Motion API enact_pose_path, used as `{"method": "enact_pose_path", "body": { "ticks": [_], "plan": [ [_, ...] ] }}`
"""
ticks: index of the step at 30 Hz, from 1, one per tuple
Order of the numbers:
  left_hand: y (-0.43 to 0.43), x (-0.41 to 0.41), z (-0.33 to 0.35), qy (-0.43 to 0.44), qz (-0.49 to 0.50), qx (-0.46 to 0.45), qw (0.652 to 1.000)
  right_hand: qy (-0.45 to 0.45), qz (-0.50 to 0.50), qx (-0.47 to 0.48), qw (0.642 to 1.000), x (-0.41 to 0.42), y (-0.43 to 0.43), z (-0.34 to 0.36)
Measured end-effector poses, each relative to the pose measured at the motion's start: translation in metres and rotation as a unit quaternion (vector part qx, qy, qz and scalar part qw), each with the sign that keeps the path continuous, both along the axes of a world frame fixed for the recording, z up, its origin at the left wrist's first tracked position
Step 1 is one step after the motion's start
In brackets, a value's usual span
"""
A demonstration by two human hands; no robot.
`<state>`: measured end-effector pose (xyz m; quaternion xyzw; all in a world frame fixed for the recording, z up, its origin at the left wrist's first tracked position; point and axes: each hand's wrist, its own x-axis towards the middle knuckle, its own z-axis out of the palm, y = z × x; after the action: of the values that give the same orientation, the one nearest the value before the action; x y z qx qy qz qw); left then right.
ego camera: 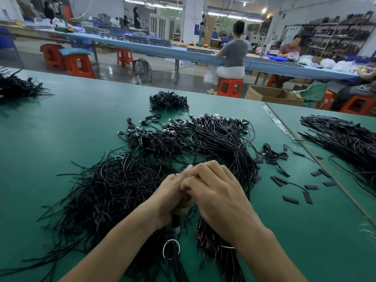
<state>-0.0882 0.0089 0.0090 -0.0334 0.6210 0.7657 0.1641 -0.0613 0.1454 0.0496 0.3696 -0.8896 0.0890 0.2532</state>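
At the near edge, a tied bundle (173, 255) of black cables with a white ring round it runs up into the left hand (168, 197), whose fingers are curled round its upper end; the right hand (219, 196) lies pressed against the left, its bent fingers overlapping the left's fingertips, and what it pinches there, if anything, is hidden; under the right wrist lies a second bundle (207, 239) with red wire ends and a white band; both hands sit over the near right part of the big heap of loose black cables (109, 192), which sprawls across the green table (61, 123); just right of the heap, short black sleeves (291, 199) are scattered flat; at the heap's far side lies a thick sheaf with plugs (221, 127), and beyond that a small knotted clump (167, 100); well right of the heap, past a seam in the tabletop, sits another dark pile (350, 139); far left of the heap, a further pile (14, 86); beyond the heap and off the table edge stands an open cardboard box (272, 95), its inside not visible from here; farther still, a person (234, 53) sits on a red stool (230, 87) at a long blue bench (142, 43).
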Motion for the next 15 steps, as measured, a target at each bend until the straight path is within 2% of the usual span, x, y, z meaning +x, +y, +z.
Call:
{"method": "enact_pose_path", "body": {
  "ticks": [4,8,10,12,15],
  "plan": [
    [-0.004,0.004,-0.001,-0.105,-0.069,0.010,0.992,-0.042,0.042,0.051,0.997,-0.003,0.000,0.013],
    [-0.003,0.002,0.000,-0.144,-0.107,0.035,0.983,-0.103,0.013,0.047,0.993,-0.006,0.004,0.015],
    [-0.003,-0.001,-0.001,-0.154,-0.131,0.090,0.975,-0.132,-0.005,0.036,0.991,-0.008,0.006,0.013],
    [-0.007,-0.001,-0.002,-0.135,-0.180,0.129,0.966,-0.176,-0.017,0.000,0.984,-0.010,0.008,0.012],
    [-0.015,0.005,0.000,-0.041,-0.274,0.067,0.959,-0.241,-0.023,-0.039,0.969,-0.012,0.013,0.012]
  ]
}}
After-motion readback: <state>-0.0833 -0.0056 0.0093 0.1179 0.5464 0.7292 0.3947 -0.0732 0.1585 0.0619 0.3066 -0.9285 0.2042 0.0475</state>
